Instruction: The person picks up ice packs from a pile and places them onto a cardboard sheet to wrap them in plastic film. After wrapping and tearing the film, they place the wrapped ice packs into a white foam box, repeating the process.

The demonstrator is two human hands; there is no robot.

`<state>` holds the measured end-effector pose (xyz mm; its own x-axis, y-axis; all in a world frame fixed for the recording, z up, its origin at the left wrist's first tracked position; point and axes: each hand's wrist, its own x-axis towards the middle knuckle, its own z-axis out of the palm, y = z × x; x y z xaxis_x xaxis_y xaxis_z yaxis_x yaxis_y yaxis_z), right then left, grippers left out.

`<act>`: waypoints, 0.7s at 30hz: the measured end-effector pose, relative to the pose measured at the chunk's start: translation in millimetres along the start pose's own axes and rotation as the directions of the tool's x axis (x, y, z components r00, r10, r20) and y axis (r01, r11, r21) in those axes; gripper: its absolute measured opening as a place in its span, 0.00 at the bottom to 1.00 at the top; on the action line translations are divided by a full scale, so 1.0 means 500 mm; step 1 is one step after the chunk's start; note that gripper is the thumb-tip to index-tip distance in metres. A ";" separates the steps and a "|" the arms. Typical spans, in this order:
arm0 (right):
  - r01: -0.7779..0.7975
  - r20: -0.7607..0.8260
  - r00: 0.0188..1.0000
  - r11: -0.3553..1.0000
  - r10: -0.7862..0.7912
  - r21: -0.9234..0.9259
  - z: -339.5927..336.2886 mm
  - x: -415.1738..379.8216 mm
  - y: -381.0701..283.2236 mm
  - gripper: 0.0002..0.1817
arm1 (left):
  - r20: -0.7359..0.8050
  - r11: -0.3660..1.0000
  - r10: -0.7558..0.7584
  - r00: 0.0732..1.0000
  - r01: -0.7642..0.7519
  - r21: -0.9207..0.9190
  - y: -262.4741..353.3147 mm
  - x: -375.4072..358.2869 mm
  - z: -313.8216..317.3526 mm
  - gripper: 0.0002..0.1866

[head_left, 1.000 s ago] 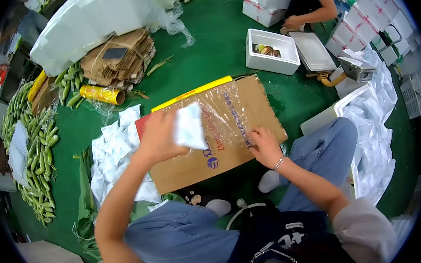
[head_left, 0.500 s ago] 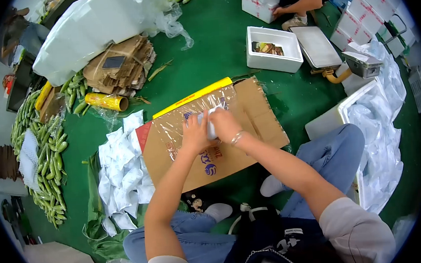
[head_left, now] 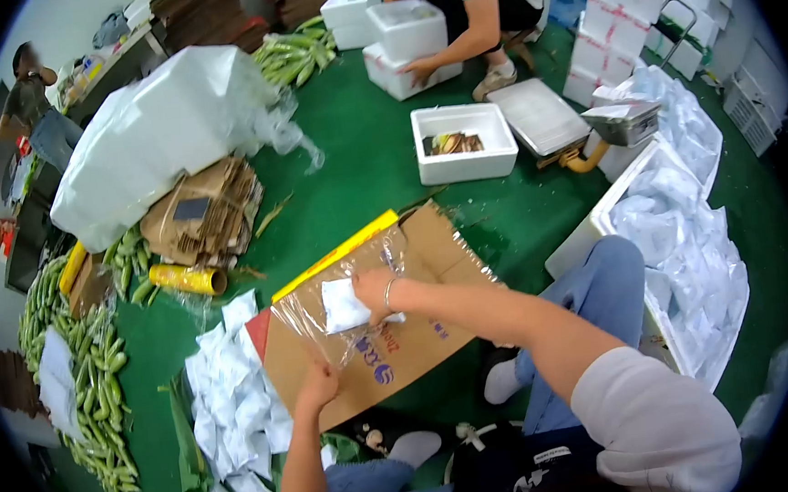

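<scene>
A flattened cardboard sheet (head_left: pixel 331 395) with blue and red print lies on the floor before me, with clear plastic film (head_left: pixel 303 321) over its upper left part. My right hand (head_left: pixel 377 293) is closed on a white packet (head_left: pixel 343 306) lying on the film. My left hand (head_left: pixel 318 381) is pinched on the film's near edge, at the cardboard's left side. Along the far edge of the cardboard runs a yellow strip (head_left: pixel 335 255).
White packets (head_left: pixel 231 394) are piled at left. At right, a foam box (head_left: pixel 594 227) holds bagged packets (head_left: pixel 677 235). Ahead are an open foam box (head_left: pixel 468 163), a scale (head_left: pixel 540 119) and a crouching co-worker (head_left: pixel 474 21). Green vegetables (head_left: pixel 98 395) lie far left; another person (head_left: pixel 32 107) stands behind.
My left hand has left the packet, moved toward me and taken the film's edge. The packet now lies flatter under my right hand. The view has shifted, showing more of the room ahead.
</scene>
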<state>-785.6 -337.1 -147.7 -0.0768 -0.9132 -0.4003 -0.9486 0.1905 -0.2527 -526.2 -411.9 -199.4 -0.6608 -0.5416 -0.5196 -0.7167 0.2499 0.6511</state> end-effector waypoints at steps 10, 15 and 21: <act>0.395 0.212 0.899 0.919 -0.382 -0.019 0.036 0.086 0.022 0.42 | -0.229 0.766 0.639 0.734 -0.583 0.269 0.168 0.083 0.003 0.13; 0.258 0.199 0.923 0.914 -0.329 0.312 -0.016 0.092 0.062 0.34 | -0.075 0.521 0.796 0.600 -0.617 0.590 0.213 0.049 -0.030 0.34; 0.250 -0.093 0.953 0.576 -0.289 0.778 0.022 0.035 0.111 0.32 | 0.085 0.443 0.789 0.608 -0.660 0.607 0.172 0.134 -0.057 0.38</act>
<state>-836.1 -338.6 -178.6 0.1724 -0.9585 -0.2269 -0.3268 0.1616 -0.9312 -625.6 -449.5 -162.2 -0.9866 -0.0638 0.1505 -0.0168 0.9553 0.2951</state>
